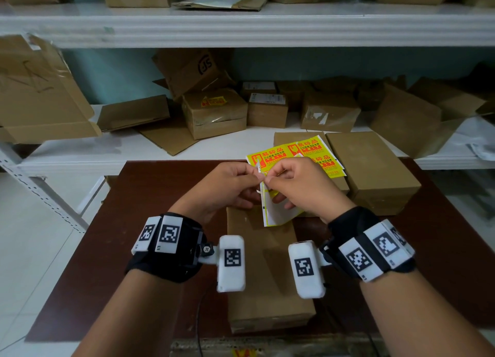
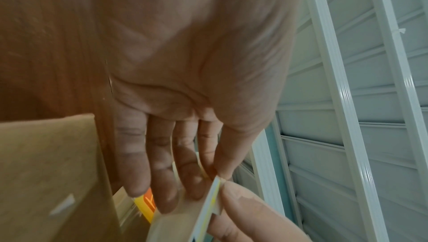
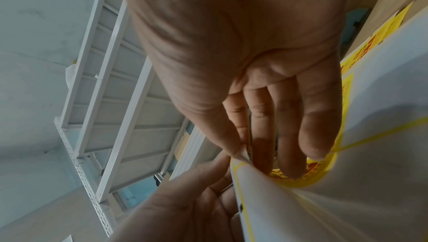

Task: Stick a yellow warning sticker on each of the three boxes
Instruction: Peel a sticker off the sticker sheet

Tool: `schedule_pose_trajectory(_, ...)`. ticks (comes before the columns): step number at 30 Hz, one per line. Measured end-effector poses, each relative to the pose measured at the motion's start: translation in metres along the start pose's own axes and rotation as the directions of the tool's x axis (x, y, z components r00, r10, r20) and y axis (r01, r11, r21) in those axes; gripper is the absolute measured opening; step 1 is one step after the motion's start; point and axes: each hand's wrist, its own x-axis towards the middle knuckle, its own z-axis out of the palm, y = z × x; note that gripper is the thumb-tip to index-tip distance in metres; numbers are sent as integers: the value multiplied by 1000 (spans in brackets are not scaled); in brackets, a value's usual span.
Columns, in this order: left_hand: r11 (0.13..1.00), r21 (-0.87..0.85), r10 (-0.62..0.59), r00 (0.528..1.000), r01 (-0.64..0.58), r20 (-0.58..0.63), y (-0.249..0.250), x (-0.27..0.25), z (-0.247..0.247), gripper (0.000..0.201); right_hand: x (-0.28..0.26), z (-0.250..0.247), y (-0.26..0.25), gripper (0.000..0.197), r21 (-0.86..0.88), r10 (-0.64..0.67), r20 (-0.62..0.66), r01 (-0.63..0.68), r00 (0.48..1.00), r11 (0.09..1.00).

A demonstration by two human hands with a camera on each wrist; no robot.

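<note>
Both hands hold a yellow warning sticker sheet (image 1: pixel 278 212) above a long cardboard box (image 1: pixel 267 276) on the dark brown table (image 1: pixel 107 249). My left hand (image 1: pixel 230 188) pinches the sheet's top corner between thumb and forefinger. My right hand (image 1: pixel 300 185) pinches the same corner from the other side, its other fingers curled behind the sheet. The left wrist view shows the sheet's edge (image 2: pixel 214 196) nipped at the left hand (image 2: pixel 217 176). The right wrist view shows the white backing (image 3: pixel 347 182) bent round the right hand (image 3: pixel 245 152). Two more boxes (image 1: pixel 375 166) lie at the right, with a second sticker sheet (image 1: pixel 297 153) on the nearer one (image 1: pixel 284 138).
White metal shelving (image 1: pixel 187 153) stands right behind the table, crowded with cardboard boxes; one of them (image 1: pixel 214 113) bears a yellow sticker. A folded carton (image 1: pixel 40 94) juts out at the left. White floor tiles (image 1: pixel 32 236) show to the left of the table.
</note>
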Motion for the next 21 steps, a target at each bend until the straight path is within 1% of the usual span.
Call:
schedule_pose_trajectory(10,1000,5,-3,1000,3,-1,1,1,-1,7,0,-1,0,11,83,66,9,-67,998,994)
schedule_pose_trajectory(21,999,-40,-14,1000,13,-19,3,-3,-3,14,0,-1,-2,13,146,92,2,-91,996,985)
